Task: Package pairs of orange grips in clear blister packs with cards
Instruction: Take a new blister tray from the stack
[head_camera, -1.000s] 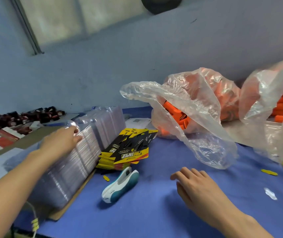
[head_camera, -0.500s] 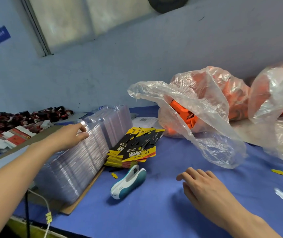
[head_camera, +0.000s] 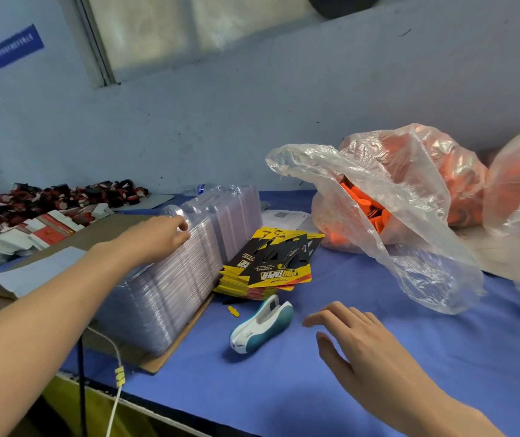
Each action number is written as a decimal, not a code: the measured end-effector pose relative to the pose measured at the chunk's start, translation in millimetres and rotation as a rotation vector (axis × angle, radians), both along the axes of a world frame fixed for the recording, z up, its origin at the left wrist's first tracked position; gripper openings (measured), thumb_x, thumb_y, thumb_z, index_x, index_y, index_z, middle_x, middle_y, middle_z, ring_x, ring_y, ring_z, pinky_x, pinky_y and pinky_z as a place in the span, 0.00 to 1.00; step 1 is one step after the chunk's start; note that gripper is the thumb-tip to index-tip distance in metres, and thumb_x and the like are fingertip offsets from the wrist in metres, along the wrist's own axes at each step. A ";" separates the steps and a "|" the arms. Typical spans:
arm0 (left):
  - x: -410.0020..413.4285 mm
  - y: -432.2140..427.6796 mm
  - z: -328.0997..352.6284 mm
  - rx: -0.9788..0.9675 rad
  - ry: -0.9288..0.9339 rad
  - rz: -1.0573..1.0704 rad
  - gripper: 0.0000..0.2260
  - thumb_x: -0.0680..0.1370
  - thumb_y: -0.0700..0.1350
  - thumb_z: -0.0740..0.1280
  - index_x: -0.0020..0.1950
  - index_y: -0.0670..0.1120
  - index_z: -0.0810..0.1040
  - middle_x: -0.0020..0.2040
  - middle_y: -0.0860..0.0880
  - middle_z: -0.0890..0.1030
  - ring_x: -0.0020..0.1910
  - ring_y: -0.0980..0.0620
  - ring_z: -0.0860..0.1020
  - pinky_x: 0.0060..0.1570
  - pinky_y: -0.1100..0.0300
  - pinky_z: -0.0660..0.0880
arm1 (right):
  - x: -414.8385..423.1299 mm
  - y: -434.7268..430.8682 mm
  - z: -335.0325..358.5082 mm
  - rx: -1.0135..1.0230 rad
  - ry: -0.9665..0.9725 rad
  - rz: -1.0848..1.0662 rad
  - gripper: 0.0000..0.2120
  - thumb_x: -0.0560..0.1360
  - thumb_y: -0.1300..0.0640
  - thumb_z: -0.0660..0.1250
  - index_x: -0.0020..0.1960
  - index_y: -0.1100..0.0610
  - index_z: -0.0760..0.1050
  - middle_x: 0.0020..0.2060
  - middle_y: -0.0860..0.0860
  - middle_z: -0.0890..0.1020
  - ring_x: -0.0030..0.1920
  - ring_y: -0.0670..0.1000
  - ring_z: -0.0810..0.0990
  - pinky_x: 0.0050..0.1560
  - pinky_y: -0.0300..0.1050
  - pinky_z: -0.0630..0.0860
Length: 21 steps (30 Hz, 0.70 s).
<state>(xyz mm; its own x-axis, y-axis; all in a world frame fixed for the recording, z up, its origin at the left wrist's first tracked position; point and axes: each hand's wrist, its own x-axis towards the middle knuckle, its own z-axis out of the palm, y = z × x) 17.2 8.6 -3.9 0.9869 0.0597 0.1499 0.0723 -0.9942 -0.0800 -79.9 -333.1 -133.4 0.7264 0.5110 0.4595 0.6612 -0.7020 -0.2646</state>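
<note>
The left hand point(head_camera: 154, 239) curls its fingertips over the top edge of the clear blister packs point(head_camera: 170, 291), which stand on edge in a long row running from near left to far right. Just beside the row, yellow-and-black cards point(head_camera: 271, 263) lie stacked flat, long axis pointing away. The right hand point(head_camera: 363, 339) hovers with fingers straight over the blue table point(head_camera: 315, 389). Farther back, orange grips point(head_camera: 366, 206) fill an open plastic bag point(head_camera: 410, 234).

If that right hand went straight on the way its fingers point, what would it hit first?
Probably the white-and-teal handheld tool just past the right hand, then the yellow card stack; its height above the table is unclear.
</note>
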 end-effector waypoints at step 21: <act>12.2 -4.2 31.5 0.348 -0.127 -0.010 0.05 0.78 0.35 0.59 0.53 0.40 0.70 0.51 0.38 0.81 0.44 0.40 0.79 0.37 0.53 0.66 | 54.4 163.7 58.8 0.058 -0.058 0.092 0.20 0.82 0.53 0.56 0.73 0.50 0.64 0.67 0.49 0.69 0.62 0.54 0.71 0.58 0.49 0.69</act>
